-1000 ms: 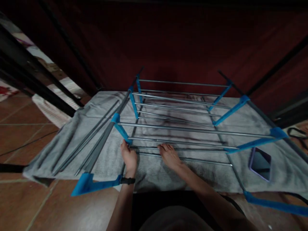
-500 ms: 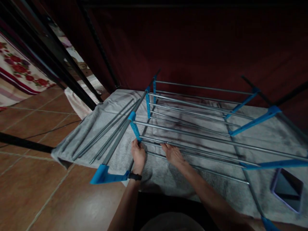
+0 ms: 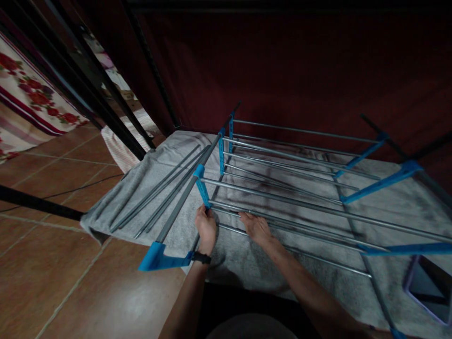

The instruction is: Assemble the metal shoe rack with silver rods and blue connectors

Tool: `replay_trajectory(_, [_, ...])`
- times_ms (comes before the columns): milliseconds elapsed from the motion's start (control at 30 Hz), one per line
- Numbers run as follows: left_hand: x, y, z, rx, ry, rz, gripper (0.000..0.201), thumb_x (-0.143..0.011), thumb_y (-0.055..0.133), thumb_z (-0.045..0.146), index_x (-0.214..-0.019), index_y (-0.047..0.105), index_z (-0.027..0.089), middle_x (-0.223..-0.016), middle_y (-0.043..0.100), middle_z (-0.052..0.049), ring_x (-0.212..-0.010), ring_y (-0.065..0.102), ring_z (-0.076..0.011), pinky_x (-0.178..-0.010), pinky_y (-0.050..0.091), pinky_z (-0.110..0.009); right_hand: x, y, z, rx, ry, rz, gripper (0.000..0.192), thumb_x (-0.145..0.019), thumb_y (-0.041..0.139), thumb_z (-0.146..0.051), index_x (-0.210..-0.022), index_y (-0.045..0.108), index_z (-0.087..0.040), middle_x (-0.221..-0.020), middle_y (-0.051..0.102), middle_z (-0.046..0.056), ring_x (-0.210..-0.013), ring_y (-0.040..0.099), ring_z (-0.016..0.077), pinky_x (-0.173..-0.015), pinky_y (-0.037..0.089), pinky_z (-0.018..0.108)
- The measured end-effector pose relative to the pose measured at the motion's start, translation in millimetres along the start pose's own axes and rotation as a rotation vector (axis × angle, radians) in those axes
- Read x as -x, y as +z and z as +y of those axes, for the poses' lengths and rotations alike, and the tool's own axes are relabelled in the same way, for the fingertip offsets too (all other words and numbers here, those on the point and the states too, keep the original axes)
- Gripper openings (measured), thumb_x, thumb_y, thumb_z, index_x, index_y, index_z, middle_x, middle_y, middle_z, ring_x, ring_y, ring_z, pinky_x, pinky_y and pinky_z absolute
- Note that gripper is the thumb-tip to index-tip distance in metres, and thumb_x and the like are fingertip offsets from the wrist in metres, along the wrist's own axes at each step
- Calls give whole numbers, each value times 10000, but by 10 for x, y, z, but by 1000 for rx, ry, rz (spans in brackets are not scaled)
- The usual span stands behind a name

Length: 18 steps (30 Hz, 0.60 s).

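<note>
Grey towel (image 3: 247, 256) spread over brown floor tiles (image 3: 70, 282), metal rack (image 3: 293, 188) with blue brackets lying across it, left hand (image 3: 206, 228) clasping its near-left bracket, right hand (image 3: 257, 228) curled round a thin rod (image 3: 318, 230).

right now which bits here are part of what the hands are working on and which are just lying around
In hand:
- left hand at the blue connector
- right hand on a grey rod
- rack frame these belong to
- loose rods, apparently spare parts

Lying about:
- grey towel beneath
- phone
- floral cloth
- black cable
</note>
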<state>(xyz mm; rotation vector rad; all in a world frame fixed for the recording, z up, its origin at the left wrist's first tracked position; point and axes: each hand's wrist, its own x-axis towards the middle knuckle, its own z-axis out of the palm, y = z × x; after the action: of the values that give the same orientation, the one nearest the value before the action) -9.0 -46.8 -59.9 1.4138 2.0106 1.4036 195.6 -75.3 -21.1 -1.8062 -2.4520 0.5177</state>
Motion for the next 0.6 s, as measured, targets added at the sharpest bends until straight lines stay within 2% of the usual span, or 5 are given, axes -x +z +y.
replay_trajectory(133, [18,-9,-5,6,1,1,235,-836,527,163,-1024,664,195,-1027,696,-123,-1026,667,-265,-975,508,-468,7,12,13,10,12,-11,425,-1068,306,-331,-1425,531,-283,-1315,682,60,-1143,659,225,-885,462,321])
replay_trajectory(400, [39,-17,-9,-21,18,-28,274,-859,516,178,-1084,672,179,-1071,708,-146,-1057,666,-283,-994,498,-480,31,-51,-9,40,16,-9,388,-1077,278,-352,-1270,609,-289,-1219,720,42,-1016,691,206,-806,448,303])
replay_trajectory(600, [46,-12,-24,-63,45,-34,301,-875,485,168,-1115,666,162,-1094,702,-163,-1074,660,-289,-995,496,-479,22,-59,-14,57,2,-28,370,-1080,281,-336,-1279,589,-282,-1263,701,35,-1031,683,190,-819,443,294])
